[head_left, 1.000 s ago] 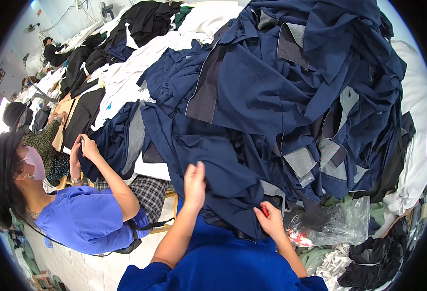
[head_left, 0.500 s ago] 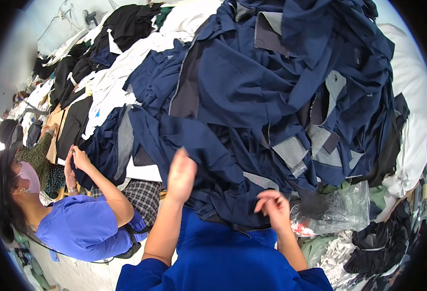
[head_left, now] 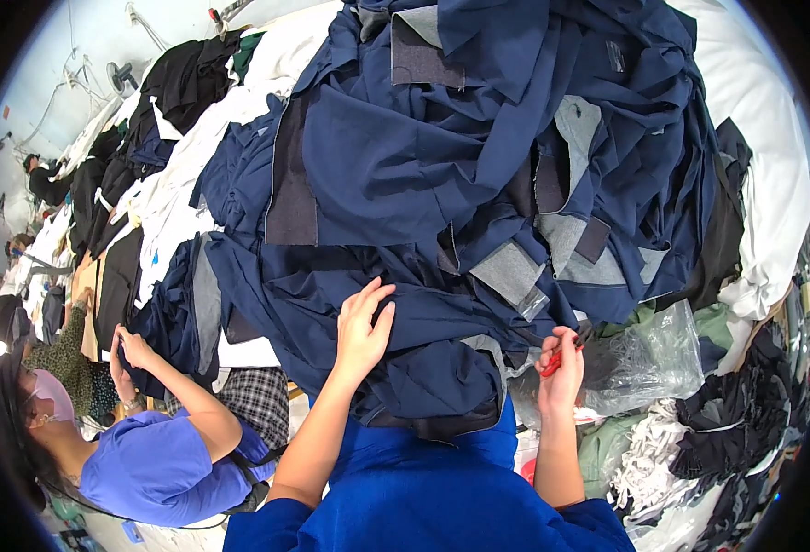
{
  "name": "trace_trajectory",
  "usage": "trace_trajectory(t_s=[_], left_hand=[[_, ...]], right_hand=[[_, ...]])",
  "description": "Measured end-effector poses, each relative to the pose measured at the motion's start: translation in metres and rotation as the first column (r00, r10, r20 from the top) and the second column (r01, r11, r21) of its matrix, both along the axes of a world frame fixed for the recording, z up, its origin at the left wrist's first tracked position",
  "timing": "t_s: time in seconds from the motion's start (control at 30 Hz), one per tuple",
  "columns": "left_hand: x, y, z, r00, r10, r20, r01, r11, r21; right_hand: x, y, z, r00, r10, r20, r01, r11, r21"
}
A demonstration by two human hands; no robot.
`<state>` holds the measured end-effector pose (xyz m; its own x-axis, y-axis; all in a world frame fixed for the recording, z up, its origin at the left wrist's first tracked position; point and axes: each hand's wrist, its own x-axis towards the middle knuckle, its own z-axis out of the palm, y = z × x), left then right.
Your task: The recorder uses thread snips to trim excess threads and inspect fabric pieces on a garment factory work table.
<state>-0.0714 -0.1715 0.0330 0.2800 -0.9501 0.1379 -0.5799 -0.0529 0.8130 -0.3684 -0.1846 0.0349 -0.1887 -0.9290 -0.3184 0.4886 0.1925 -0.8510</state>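
My left hand (head_left: 364,333) rests over the navy garment (head_left: 433,382) bunched in front of me, its fingers stretched out and holding nothing. To the right, my right hand (head_left: 561,373) is closed around small red thread snips (head_left: 552,362), their far end partly hidden by the fingers. This hand is raised beside the garment's grey-edged end. Behind both hands lies a big heap of navy garments (head_left: 387,175) with grey and dark inner panels showing.
At the left sits a co-worker in a purple shirt (head_left: 161,460), hands raised at the table. White cloth (head_left: 189,170) and black clothes (head_left: 189,83) cover the far left. On the right are a clear plastic bag (head_left: 649,363) and bundled black and white cloth (head_left: 732,396).
My left hand has moved forward and right, opening over the garment. My right hand has moved right, and the red snips now show in it. The view has shifted, so the heap appears further left.
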Motion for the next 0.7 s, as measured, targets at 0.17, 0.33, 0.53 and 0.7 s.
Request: trace_trajectory(t_s=[0.17,0.33,0.53,0.7], left_hand=[[-0.008,-0.009,0.004,0.931,-0.068,0.359,-0.006,0.979,0.202],[-0.031,0.019,0.029,0.871,-0.165,0.463,0.256,0.956,-0.141],[-0.043,0.067,0.03,0.726,-0.488,0.485,0.621,0.769,-0.155],[-0.044,0.092,0.021,0.592,-0.786,0.18,0.799,0.602,0.003]], right_hand=[[0.013,0.001,-0.006,0.987,0.134,-0.088,-0.136,0.991,-0.011],[0.017,-0.001,-0.007,0.927,0.303,-0.223,-0.311,0.951,0.0],[0.021,-0.002,-0.024,0.866,0.367,-0.34,-0.361,0.929,0.085],[0.026,-0.006,-0.024,0.779,0.447,-0.44,-0.439,0.889,0.129]])
